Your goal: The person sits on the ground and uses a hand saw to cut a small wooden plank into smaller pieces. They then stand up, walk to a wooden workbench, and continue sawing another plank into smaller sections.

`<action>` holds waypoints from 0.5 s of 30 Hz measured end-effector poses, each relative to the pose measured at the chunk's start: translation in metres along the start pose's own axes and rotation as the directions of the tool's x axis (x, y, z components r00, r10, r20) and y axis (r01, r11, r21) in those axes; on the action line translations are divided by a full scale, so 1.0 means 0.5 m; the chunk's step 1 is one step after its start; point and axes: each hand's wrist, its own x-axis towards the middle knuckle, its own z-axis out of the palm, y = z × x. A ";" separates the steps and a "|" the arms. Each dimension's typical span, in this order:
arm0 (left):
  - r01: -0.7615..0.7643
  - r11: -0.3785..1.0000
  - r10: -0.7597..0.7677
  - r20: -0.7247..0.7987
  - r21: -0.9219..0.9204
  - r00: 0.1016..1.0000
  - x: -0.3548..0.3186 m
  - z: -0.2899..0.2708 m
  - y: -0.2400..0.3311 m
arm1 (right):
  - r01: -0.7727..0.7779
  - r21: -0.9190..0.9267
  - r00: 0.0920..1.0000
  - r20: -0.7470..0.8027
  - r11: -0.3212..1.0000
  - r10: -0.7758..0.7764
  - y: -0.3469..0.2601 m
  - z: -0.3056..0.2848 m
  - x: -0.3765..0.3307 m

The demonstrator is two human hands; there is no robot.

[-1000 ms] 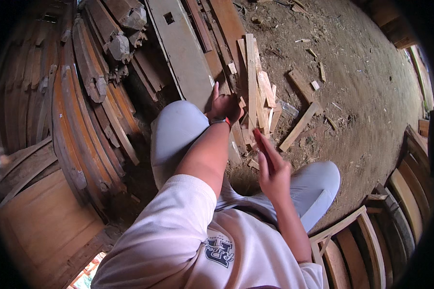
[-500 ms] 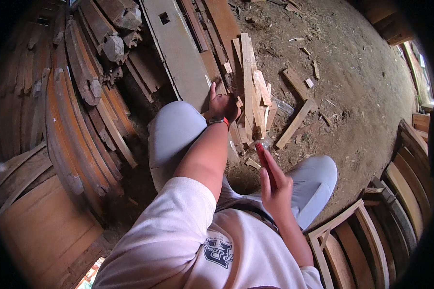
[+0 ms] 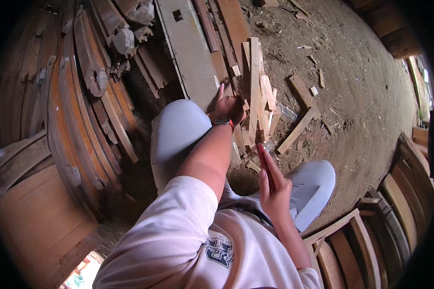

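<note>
My left hand (image 3: 229, 110), a band on its wrist, reaches past my left knee with the thumb stretched out and the fingers curled. Pale wood shows at both sides of the fist, seemingly one short piece of wood (image 3: 246, 104) in its grip; most of it is hidden. Beside it lies a heap of pale wooden strips (image 3: 254, 86). Nearer to me, my right hand (image 3: 277, 189) is closed round a slim red tool (image 3: 262, 153), its tip pointing at the heap's near end. What kind of tool it is cannot be made out.
A long grey board (image 3: 188, 53) runs away from my left knee. Stacked curved timbers (image 3: 70, 120) fill the left side. Loose offcuts (image 3: 298, 130) and a clear plastic bottle (image 3: 288, 113) lie on the dirt floor (image 3: 357, 96). A wooden frame (image 3: 366, 236) stands at lower right.
The whole view has shifted slightly, so the boards and heap sit a little further right and lower. Both hands keep nearly the same pose and hold.
</note>
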 end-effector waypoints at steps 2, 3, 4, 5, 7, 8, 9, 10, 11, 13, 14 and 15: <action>-0.013 1.000 0.011 -0.092 -0.025 0.996 0.000 0.040 -0.011 | -0.041 -0.055 0.999 0.009 0.998 0.041 -0.025 -0.019 -0.020; -0.027 0.999 0.022 -0.133 -0.040 0.991 -0.001 0.044 -0.007 | -0.067 -0.075 0.998 0.004 0.995 0.068 -0.029 -0.022 -0.026; -0.024 0.998 0.018 -0.105 -0.054 0.994 -0.001 0.049 -0.002 | -0.094 -0.095 0.996 -0.002 0.991 0.094 -0.031 -0.023 -0.031; 0.021 0.999 -0.025 -0.090 -0.045 0.996 -0.014 0.031 -0.016 | -0.090 -0.058 0.994 0.052 0.994 0.093 -0.019 -0.014 -0.008; -0.044 0.993 0.028 -0.154 -0.107 0.988 0.014 0.069 -0.007 | -0.143 -0.010 0.989 0.026 0.990 0.143 0.017 0.023 0.065; -0.019 0.995 0.003 -0.148 -0.102 0.989 0.000 0.057 -0.022 | -0.110 -0.006 0.992 0.053 0.994 0.110 0.025 0.033 0.081; -0.037 0.993 0.021 -0.134 -0.114 0.991 0.005 0.063 -0.019 | -0.100 -0.013 0.994 0.038 0.995 0.101 0.036 0.039 0.090; -0.039 0.994 0.021 -0.166 -0.105 0.986 0.014 0.075 -0.017 | -0.091 -0.019 0.996 0.023 0.996 0.091 0.043 0.041 0.094; -0.041 0.994 0.021 -0.197 -0.096 0.980 0.027 0.085 -0.014 | -0.078 -0.036 0.997 0.005 0.996 0.078 0.036 0.031 0.076; 0.019 0.998 -0.033 -0.224 -0.065 0.974 0.006 0.079 -0.037 | -0.019 -0.057 0.999 0.035 0.998 0.021 -0.003 -0.005 0.006; 0.019 0.998 -0.032 -0.203 -0.063 0.979 -0.004 0.067 -0.029 | -0.046 -0.093 0.998 0.044 0.995 0.050 -0.020 -0.030 -0.032; 0.000 0.998 -0.012 -0.186 -0.063 0.983 0.007 0.063 -0.018 | -0.075 -0.131 0.996 0.034 0.989 0.080 -0.029 -0.053 -0.059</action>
